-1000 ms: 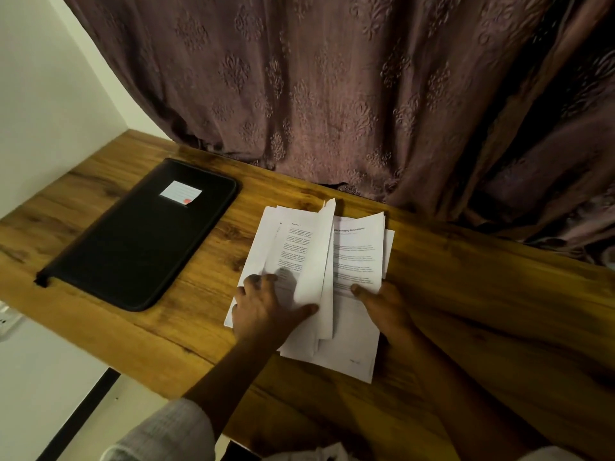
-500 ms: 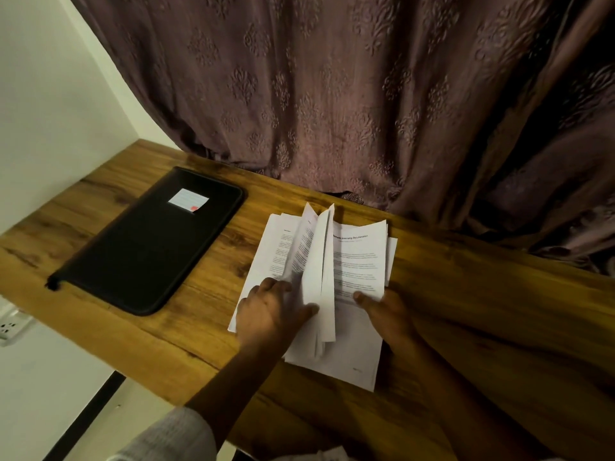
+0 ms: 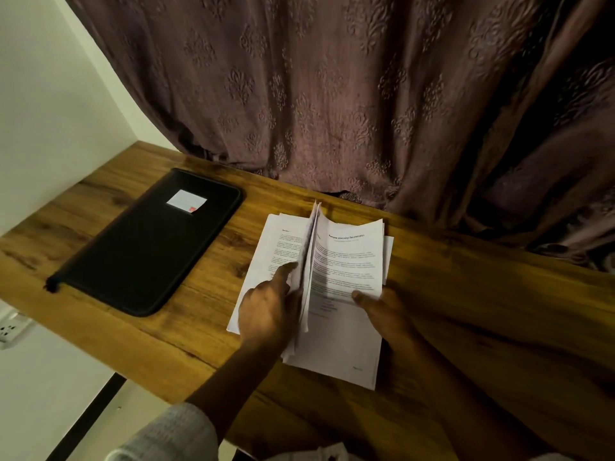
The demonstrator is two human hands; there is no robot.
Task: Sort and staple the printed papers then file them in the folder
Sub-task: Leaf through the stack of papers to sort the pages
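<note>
Bare counter (image 3: 466, 294) stretching wide right of papers (image 3: 346, 277), giving open passage. Black folder (image 3: 149, 247) lying left, wood strip running between. Curtain (image 3: 332, 94) hanging along far edge, possibly brushing counter. Wall (image 3: 50, 111) closing left end.

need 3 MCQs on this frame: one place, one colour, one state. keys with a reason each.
1. Where does the folder lie relative to the papers?
A. to their right
B. to their left
C. beneath them

2. What colour is the folder's cover?
A. red
B. white
C. black

3. What state is the folder in?
A. closed, lying flat
B. open, sheets inside
C. standing upright

Key: 1 B, it sits apart on the table, left of the stack; 2 C, black apart from a small white label; 3 A, the cover is shut and flat.
</note>
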